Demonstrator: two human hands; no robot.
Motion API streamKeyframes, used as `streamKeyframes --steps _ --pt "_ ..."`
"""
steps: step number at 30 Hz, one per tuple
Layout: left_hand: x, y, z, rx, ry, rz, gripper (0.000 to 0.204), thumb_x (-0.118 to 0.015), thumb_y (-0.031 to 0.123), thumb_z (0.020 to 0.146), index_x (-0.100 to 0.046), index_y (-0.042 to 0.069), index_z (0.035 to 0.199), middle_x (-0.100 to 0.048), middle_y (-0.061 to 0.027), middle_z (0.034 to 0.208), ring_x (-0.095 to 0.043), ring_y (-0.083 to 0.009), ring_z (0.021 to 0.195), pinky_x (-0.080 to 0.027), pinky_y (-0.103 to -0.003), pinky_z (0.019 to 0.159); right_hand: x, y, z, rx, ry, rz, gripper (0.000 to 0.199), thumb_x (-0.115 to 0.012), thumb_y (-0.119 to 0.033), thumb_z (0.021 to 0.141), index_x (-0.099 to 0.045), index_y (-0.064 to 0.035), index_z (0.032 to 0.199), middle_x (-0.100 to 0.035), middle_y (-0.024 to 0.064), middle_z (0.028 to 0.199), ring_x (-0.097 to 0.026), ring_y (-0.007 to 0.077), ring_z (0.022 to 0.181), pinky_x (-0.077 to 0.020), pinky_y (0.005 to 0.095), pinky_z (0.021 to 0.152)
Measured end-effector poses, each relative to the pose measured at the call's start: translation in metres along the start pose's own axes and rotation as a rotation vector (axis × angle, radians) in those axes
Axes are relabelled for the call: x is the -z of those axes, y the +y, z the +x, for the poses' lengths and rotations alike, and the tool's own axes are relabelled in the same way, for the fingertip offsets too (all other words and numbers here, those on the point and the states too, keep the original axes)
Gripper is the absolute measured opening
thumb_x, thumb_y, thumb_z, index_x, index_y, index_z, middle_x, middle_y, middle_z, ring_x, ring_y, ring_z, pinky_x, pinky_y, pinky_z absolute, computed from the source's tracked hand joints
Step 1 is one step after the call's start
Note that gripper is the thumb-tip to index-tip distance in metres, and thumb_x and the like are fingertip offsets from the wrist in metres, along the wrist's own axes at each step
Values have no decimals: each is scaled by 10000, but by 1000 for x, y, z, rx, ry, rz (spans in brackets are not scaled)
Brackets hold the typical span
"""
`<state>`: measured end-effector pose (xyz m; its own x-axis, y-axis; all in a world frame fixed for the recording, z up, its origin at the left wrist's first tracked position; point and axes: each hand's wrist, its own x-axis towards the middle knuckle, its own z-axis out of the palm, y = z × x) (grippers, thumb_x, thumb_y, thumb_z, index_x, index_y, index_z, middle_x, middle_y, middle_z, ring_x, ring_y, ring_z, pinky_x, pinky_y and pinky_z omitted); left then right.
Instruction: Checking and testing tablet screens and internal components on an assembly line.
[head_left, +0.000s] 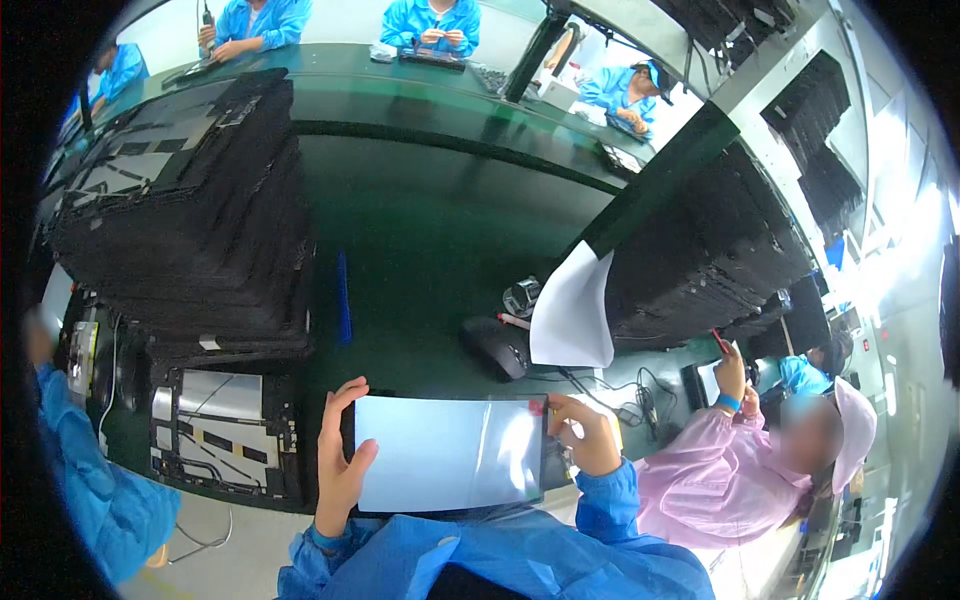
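Observation:
A tablet-like panel (445,455) with a plain white, glossy screen and a thin black border lies sideways close to my body, by the table's near edge. My left hand (342,455) holds its left side, thumb over the screen's edge and fingers up along the corner. At the upper right corner my right hand (590,435) grips the panel with bent fingers. A small red tab (536,408) shows on the screen by those fingers. Bright reflections cover the screen's right part. The panel's underside is hidden.
Left stands a tall stack of black trays (200,240); before it lies a tray with device parts (225,430). A blue strip (344,297), black mouse (495,347), white sheet (572,310) and cables (640,400) lie beyond. A person in pink (730,470) works at right.

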<state>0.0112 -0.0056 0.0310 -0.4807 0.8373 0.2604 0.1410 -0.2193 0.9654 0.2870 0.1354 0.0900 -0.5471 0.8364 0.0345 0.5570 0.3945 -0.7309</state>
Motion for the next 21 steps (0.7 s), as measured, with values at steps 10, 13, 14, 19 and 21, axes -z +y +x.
streamKeyframes --steps 10,13,14,19,21 --pt "3 -6 -2 -56 -20 285 483 -567 151 796 -427 55 1248 -483 -129 1269 -414 -289 1226 -115 -485 1102 -1 29 0 69 -10 190 227 -445 135 679 -608 12 777 -628 191 990 -593 241 917 -440 293 784" --pt "2 -8 -6 -55 -10 403 494 -569 162 816 -409 49 1269 -460 -143 1288 -393 -305 1234 -133 -487 1097 1 43 1 24 -31 238 140 -483 55 726 -600 4 783 -615 157 993 -580 218 953 -427 289 827" --pt "0 -8 -6 -27 13 432 495 -562 183 827 -402 46 1276 -447 -151 1299 -386 -313 1237 -140 -489 1095 3 44 1 31 -38 242 140 -483 55 726 -600 4 783 -615 157 993 -580 218 953 -427 289 827" --pt "0 -25 -11 96 86 500 468 -546 237 859 -425 16 1254 -409 -162 1337 -365 -342 1241 -168 -480 1089 5 45 5 -51 -102 456 152 -465 41 709 -592 6 784 -572 151 1096 -560 205 966 -414 281 840" --pt "0 -31 -12 74 95 456 442 -546 211 859 -441 13 1239 -418 -150 1334 -364 -337 1242 -171 -471 1090 4 42 6 -45 -121 446 149 -464 29 714 -593 3 784 -558 163 1117 -553 207 973 -414 282 833"
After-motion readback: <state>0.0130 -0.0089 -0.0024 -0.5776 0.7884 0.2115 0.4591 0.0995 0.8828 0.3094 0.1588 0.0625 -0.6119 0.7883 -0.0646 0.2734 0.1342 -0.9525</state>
